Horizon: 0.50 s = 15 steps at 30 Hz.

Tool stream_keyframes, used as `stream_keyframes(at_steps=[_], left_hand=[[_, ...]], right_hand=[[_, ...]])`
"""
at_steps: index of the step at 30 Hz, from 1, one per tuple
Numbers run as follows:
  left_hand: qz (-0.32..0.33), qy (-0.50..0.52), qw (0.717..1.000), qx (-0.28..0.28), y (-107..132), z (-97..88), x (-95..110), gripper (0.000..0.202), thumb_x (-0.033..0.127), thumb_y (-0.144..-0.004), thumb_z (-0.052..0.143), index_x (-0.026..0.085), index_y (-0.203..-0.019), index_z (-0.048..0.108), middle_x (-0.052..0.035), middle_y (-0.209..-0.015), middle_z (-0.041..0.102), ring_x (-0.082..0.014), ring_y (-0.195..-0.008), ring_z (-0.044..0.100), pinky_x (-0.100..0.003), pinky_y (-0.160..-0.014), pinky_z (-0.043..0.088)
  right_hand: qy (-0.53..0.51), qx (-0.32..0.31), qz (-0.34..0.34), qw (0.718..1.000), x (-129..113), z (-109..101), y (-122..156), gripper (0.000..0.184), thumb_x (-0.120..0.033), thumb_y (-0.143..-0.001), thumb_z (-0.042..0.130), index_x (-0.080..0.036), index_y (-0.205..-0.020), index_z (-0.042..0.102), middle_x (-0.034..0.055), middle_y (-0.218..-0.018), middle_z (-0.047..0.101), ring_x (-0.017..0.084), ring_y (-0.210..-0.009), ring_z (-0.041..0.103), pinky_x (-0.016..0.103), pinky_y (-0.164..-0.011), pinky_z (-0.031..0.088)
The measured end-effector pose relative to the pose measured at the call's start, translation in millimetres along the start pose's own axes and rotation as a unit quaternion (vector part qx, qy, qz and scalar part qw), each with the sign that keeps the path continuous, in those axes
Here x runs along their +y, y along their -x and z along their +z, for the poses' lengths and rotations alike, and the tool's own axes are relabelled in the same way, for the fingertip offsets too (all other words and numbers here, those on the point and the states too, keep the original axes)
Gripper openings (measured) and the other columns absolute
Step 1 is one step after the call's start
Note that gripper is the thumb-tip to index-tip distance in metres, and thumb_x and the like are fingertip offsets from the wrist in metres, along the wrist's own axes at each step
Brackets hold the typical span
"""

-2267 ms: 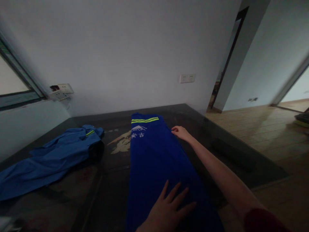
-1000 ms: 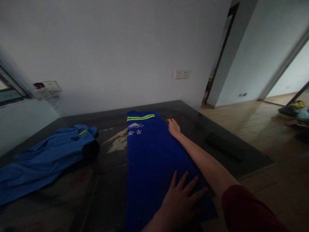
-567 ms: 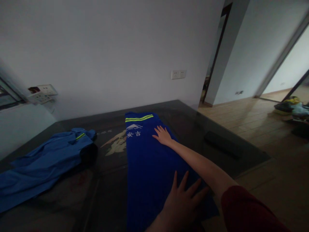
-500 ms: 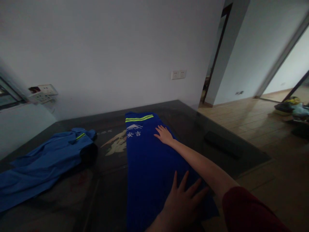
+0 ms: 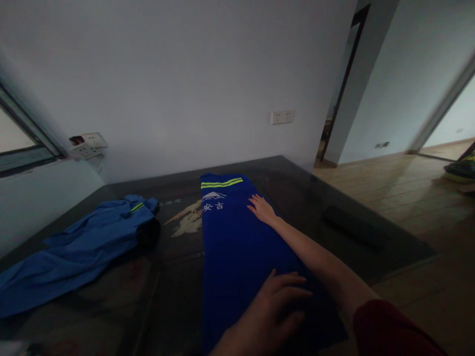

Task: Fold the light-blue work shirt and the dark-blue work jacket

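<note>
A dark blue work shirt [image 5: 237,242] lies folded in a long strip on the dark table [image 5: 174,277]. Near its far end it carries a yellow-green double stripe and white lettering. My right hand [image 5: 262,209] rests flat on the shirt's upper right part, fingers outstretched, the arm reaching in from the right. Closer to me, my left hand [image 5: 272,309] is over the lower part of the shirt. Its fingers are apart and slightly bent, with nothing seen in them; whether they touch the cloth I cannot tell.
Another, lighter blue garment [image 5: 100,232] with a yellow-green stripe lies loosely on the left of the table. A dark oblong object [image 5: 352,227] is on the right side. Wall sockets [image 5: 282,116] sit above the table, and wooden floor [image 5: 408,198] extends to the right.
My left hand has turned and its spread fingers have bent and now point to the right. The right hand stays flat on the shirt. The camera view has swung a little left.
</note>
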<state>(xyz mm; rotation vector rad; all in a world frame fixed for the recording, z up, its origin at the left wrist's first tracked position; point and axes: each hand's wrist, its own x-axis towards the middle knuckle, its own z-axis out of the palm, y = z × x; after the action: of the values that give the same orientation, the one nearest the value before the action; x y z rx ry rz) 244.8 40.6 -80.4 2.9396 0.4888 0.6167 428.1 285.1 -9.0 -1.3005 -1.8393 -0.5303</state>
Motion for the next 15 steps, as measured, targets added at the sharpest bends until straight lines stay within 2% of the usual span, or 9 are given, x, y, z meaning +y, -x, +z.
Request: stream_keyframes(at_steps=[2, 4, 6, 7, 9, 11, 15], left_hand=[[-0.026, -0.017, 0.998, 0.058, 4.4, -29.7, -13.3, 0.035, 0.029, -0.093, 0.045, 0.029, -0.127, 0.051, -0.0036, -0.140, 0.047, -0.0180, -0.132, 0.041, -0.047, -0.116, 0.021], [-0.069, -0.084, 0.987, 0.119, 5.6, -57.4, -40.0, 0.034, 0.027, -0.093, 0.045, 0.028, -0.126, 0.053, -0.0037, -0.137, 0.050, -0.0186, -0.131, 0.042, -0.046, -0.116, 0.021], [-0.144, -0.187, 0.958, 0.162, 6.2, -76.7, -73.8, 0.035, 0.026, -0.093, 0.043, 0.023, -0.126, 0.053, -0.0073, -0.137, 0.051, -0.0219, -0.133, 0.039, -0.049, -0.114, 0.023], [-0.183, -0.237, 0.940, 0.165, 6.8, -81.8, -90.3, 0.037, 0.026, -0.092, 0.045, 0.019, -0.128, 0.052, -0.0100, -0.139, 0.049, -0.0249, -0.135, 0.036, -0.051, -0.114, 0.023], [-0.217, -0.309, 0.915, 0.143, 9.6, -83.0, -117.6, 0.042, 0.030, -0.092, 0.046, 0.018, -0.132, 0.049, -0.0114, -0.143, 0.043, -0.0278, -0.138, 0.029, -0.053, -0.113, 0.021], [-0.215, -0.353, 0.903, 0.112, 13.1, -75.8, -134.2, 0.047, 0.037, -0.092, 0.044, 0.022, -0.137, 0.044, -0.0097, -0.147, 0.037, -0.0284, -0.140, 0.023, -0.055, -0.113, 0.019], [-0.202, -0.399, 0.891, 0.079, 17.3, -60.0, -142.8, 0.050, 0.045, -0.095, 0.035, 0.031, -0.143, 0.034, -0.0065, -0.151, 0.030, -0.0271, -0.141, 0.020, -0.056, -0.113, 0.016]], right_hand=[[-0.013, 0.006, -0.011, 1.000, -1.4, -4.9, 1.6, 0.050, -0.042, -0.096, 0.036, -0.012, -0.133, 0.049, 0.0166, -0.144, 0.040, 0.026, -0.138, 0.029, 0.049, -0.112, 0.023], [-0.029, 0.014, -0.028, 0.999, -6.8, -12.1, 7.9, 0.053, -0.045, -0.096, 0.033, -0.012, -0.134, 0.049, 0.0162, -0.145, 0.039, 0.026, -0.138, 0.029, 0.050, -0.112, 0.023], [-0.045, 0.017, -0.052, 0.998, -15.4, -20.2, 20.9, 0.057, -0.050, -0.095, 0.030, -0.013, -0.135, 0.048, 0.0152, -0.146, 0.038, 0.025, -0.139, 0.028, 0.048, -0.113, 0.023], [-0.050, 0.014, -0.067, 0.996, -19.9, -24.0, 30.1, 0.060, -0.052, -0.095, 0.029, -0.013, -0.136, 0.046, 0.0145, -0.147, 0.037, 0.025, -0.139, 0.027, 0.047, -0.113, 0.024], [-0.050, 0.000, -0.093, 0.994, -26.9, -29.8, 52.1, 0.063, -0.056, -0.094, 0.028, -0.014, -0.138, 0.044, 0.0129, -0.148, 0.035, 0.025, -0.140, 0.025, 0.047, -0.113, 0.023], [-0.039, -0.026, -0.100, 0.994, -28.9, -33.0, 75.3, 0.066, -0.059, -0.093, 0.028, -0.014, -0.140, 0.042, 0.0120, -0.149, 0.034, 0.025, -0.140, 0.023, 0.048, -0.114, 0.022], [-0.017, -0.073, -0.079, 0.994, -19.8, -36.6, 107.9, 0.069, -0.061, -0.092, 0.027, -0.014, -0.141, 0.040, 0.0127, -0.148, 0.036, 0.026, -0.139, 0.027, 0.048, -0.113, 0.023]])
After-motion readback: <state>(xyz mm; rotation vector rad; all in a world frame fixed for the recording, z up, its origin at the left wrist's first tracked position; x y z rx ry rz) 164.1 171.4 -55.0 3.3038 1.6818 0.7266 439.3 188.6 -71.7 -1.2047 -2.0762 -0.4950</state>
